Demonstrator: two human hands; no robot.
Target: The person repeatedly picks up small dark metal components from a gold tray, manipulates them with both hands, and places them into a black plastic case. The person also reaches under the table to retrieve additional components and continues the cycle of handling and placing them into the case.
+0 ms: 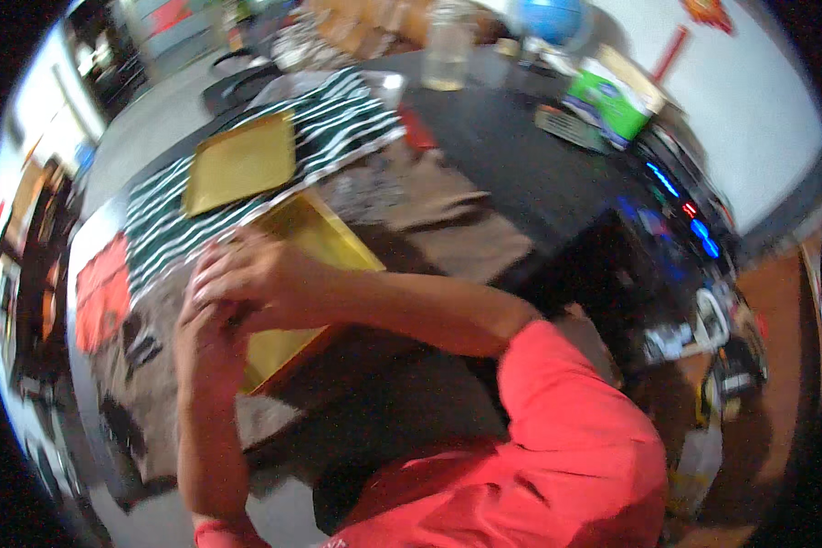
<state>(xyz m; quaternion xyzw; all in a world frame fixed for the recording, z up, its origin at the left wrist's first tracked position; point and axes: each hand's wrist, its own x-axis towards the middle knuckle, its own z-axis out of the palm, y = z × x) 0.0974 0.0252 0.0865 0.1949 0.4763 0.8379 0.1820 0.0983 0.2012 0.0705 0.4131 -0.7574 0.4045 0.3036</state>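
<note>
My left hand (208, 320) and my right hand (263, 274) are pressed together, fingers closed. Whatever they hold between them, if anything, is hidden and blurred. Below them lies a yellow rectangular tray (324, 228) with raised sides, partly covered by my hands and right forearm. Farther off, a second flat yellow tray or lid (245, 164) rests on a dark green and white striped cloth (356, 128). A brown cloth (447, 224) spreads under the nearer tray.
A red cloth (103, 294) lies left of my hands. Across the dark table stand a clear jar (447, 50), a blue globe (553, 18) and a green and white box (612, 96) beside a handset with buttons (571, 130). A black device with lit displays (680, 205) is at right.
</note>
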